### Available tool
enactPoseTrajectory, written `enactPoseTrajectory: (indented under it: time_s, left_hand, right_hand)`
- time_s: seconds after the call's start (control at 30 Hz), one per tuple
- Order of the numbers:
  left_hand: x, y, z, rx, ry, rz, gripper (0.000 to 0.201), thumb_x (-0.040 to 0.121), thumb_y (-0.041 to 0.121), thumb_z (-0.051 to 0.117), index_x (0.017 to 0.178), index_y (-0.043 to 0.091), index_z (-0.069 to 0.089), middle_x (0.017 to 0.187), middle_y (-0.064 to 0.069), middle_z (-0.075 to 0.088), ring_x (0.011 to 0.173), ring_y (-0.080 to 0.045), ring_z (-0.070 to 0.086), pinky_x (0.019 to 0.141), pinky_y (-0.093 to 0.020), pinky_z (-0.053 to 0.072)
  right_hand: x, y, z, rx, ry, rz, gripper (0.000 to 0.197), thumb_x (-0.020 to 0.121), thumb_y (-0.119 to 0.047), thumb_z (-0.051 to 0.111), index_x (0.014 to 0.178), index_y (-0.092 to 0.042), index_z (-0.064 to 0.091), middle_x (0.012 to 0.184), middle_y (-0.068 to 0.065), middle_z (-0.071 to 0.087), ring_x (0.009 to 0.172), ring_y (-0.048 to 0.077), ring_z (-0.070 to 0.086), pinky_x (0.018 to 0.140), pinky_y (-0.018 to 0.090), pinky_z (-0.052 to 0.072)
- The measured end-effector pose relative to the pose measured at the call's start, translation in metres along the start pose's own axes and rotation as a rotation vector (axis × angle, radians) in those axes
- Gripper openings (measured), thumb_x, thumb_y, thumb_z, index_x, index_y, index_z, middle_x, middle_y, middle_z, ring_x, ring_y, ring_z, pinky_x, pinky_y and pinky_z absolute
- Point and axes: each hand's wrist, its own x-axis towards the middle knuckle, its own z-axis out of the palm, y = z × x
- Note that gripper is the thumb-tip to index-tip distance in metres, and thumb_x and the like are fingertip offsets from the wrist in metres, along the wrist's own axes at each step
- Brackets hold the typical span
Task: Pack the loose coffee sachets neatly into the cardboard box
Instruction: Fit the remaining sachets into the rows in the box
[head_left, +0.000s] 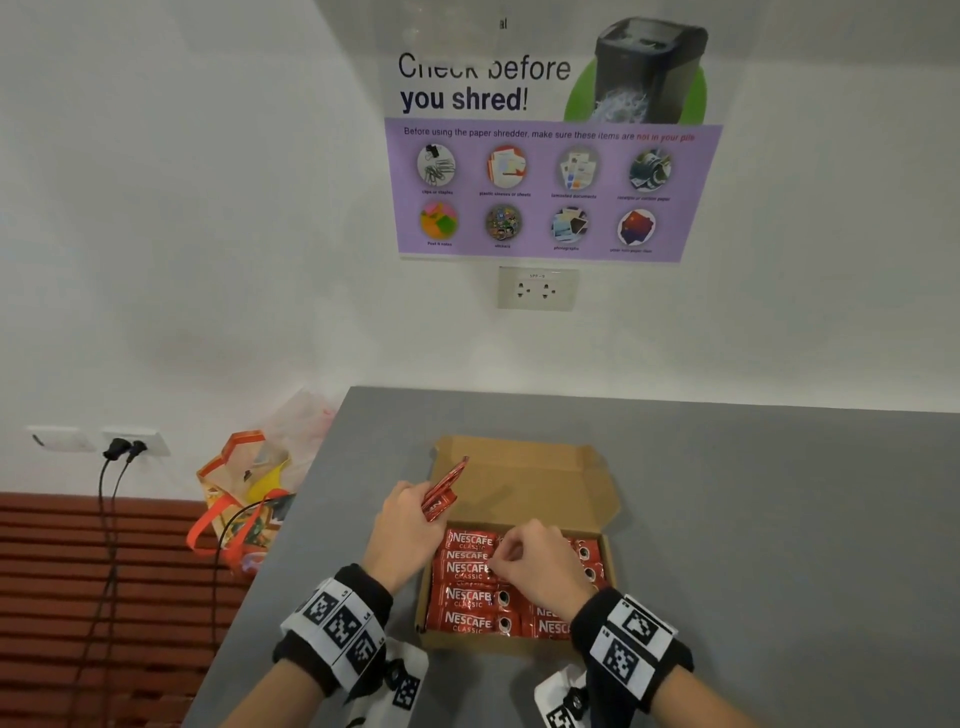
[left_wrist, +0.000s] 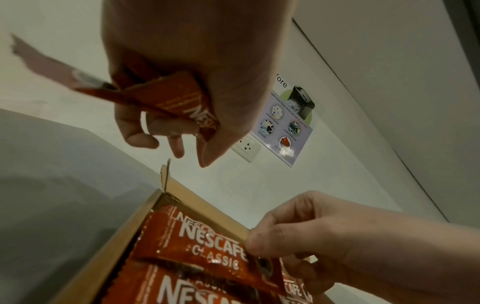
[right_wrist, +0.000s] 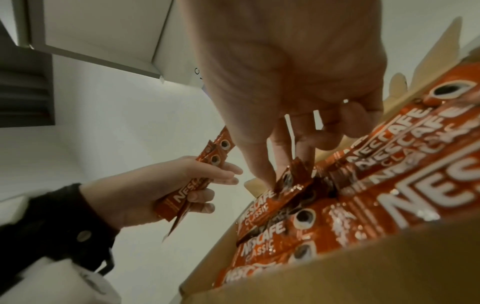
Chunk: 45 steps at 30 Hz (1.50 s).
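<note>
An open cardboard box (head_left: 524, 478) lies on the grey table (head_left: 779, 519), its lid flap leaning back. Several red Nescafe sachets (head_left: 470, 597) lie in rows inside it. My left hand (head_left: 410, 525) hovers at the box's left edge and grips a small bunch of sachets (head_left: 441, 491) (left_wrist: 166, 96) (right_wrist: 189, 185), their ends pointing up. My right hand (head_left: 535, 561) is over the box's middle and pinches the end of one sachet (right_wrist: 283, 187) (left_wrist: 207, 242) between thumb and fingertips, lying across the top row.
A plastic bag with orange handles (head_left: 244, 499) hangs off the table's left edge. Black cables (head_left: 109, 519) run from a wall socket there. A shredder poster (head_left: 545, 156) and an outlet (head_left: 537, 288) are on the wall behind. Grey table surface extends right of the box.
</note>
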Motion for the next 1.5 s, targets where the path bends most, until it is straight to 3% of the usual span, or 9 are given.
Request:
enactPoseTrajectory:
  time_s: [0.1,0.23,0.43,0.57,0.73,0.97,1.2,1.4,1.5]
  left_hand:
    - [-0.001,0.002,0.0,0.001,-0.004,0.007,0.012,0.091,0.028,0.057,0.081,0.024,0.052,0.09,0.002,0.049,0.069,-0.002,0.046,0.063,-0.019,0.036]
    - [-0.001,0.002,-0.001,-0.013,-0.016,0.016,0.012,0.091,0.024,0.057,0.08,0.021,0.052,0.086,0.003,0.049,0.068,-0.002,0.046,0.055,-0.012,0.032]
    - [-0.006,0.012,0.004,-0.118,-0.186,0.143,0.013,0.088,0.018,0.062,0.075,0.022,0.059,0.077,-0.001,0.066,0.07,-0.018,0.064,0.056,-0.017,0.046]
    - [-0.009,0.018,0.005,-0.228,-0.353,0.188,0.012,0.086,0.018,0.064,0.08,0.028,0.061,0.081,-0.002,0.07,0.075,-0.021,0.067,0.07,-0.03,0.053]
    - [-0.008,0.013,-0.003,-0.129,-0.392,0.184,0.006,0.088,0.024,0.063,0.091,0.024,0.058,0.09,-0.005,0.069,0.079,-0.022,0.067,0.073,-0.036,0.056]
    - [-0.009,0.012,-0.009,-0.214,-0.096,0.071,0.013,0.094,0.025,0.053,0.081,0.026,0.054,0.08,-0.002,0.067,0.07,-0.02,0.064,0.063,-0.027,0.053]
    - [-0.008,0.024,-0.009,-0.317,-0.156,0.147,0.006,0.087,0.029,0.063,0.084,0.023,0.062,0.086,-0.004,0.069,0.076,-0.023,0.067,0.07,-0.038,0.057]
    - [-0.005,0.019,-0.017,-0.242,-0.223,0.16,0.015,0.089,0.024,0.061,0.075,0.018,0.06,0.073,0.002,0.064,0.064,-0.013,0.061,0.064,-0.022,0.05]
    - [-0.004,0.014,-0.011,-0.201,-0.021,0.16,0.019,0.091,0.026,0.057,0.072,0.024,0.054,0.068,0.007,0.052,0.057,-0.006,0.045,0.053,-0.013,0.036]
  right_hand:
    - [-0.002,-0.001,-0.001,-0.04,0.024,-0.024,0.01,0.087,-0.031,0.064,0.088,-0.021,0.068,0.088,-0.009,0.067,0.075,0.001,0.061,0.065,0.012,0.047]
    - [-0.004,-0.002,-0.003,-0.071,0.073,-0.041,0.013,0.088,-0.033,0.062,0.093,-0.023,0.068,0.092,-0.009,0.068,0.079,0.0,0.061,0.075,0.016,0.052]
    - [0.001,-0.018,-0.023,0.341,0.164,-0.188,0.041,0.093,-0.035,0.05,0.133,-0.033,0.043,0.113,-0.014,0.053,0.095,0.01,0.058,0.086,0.028,0.052]
    - [0.005,-0.026,-0.039,0.187,0.157,-0.37,0.02,0.091,-0.021,0.056,0.11,-0.023,0.063,0.1,-0.02,0.052,0.083,-0.008,0.05,0.074,0.009,0.041]
    - [0.012,-0.021,-0.057,0.16,0.163,-0.315,0.014,0.086,-0.023,0.062,0.096,-0.017,0.07,0.078,-0.023,0.056,0.073,-0.008,0.05,0.068,0.008,0.038]
    - [0.012,-0.005,-0.061,0.257,0.387,-0.127,0.013,0.086,-0.021,0.063,0.096,-0.017,0.07,0.081,-0.012,0.063,0.077,-0.007,0.057,0.071,0.007,0.046]
    - [0.008,-0.01,-0.043,0.249,0.331,-0.144,0.012,0.087,-0.024,0.062,0.094,-0.019,0.07,0.085,-0.012,0.066,0.084,0.001,0.061,0.077,0.015,0.049]
    - [-0.002,-0.012,-0.048,0.141,0.14,-0.181,0.013,0.084,-0.025,0.066,0.093,-0.017,0.072,0.079,-0.018,0.062,0.065,-0.012,0.051,0.063,0.005,0.038]
    - [-0.002,-0.01,-0.04,0.11,0.011,-0.164,0.013,0.084,-0.024,0.067,0.093,-0.016,0.072,0.09,-0.006,0.07,0.077,-0.003,0.058,0.069,0.008,0.044]
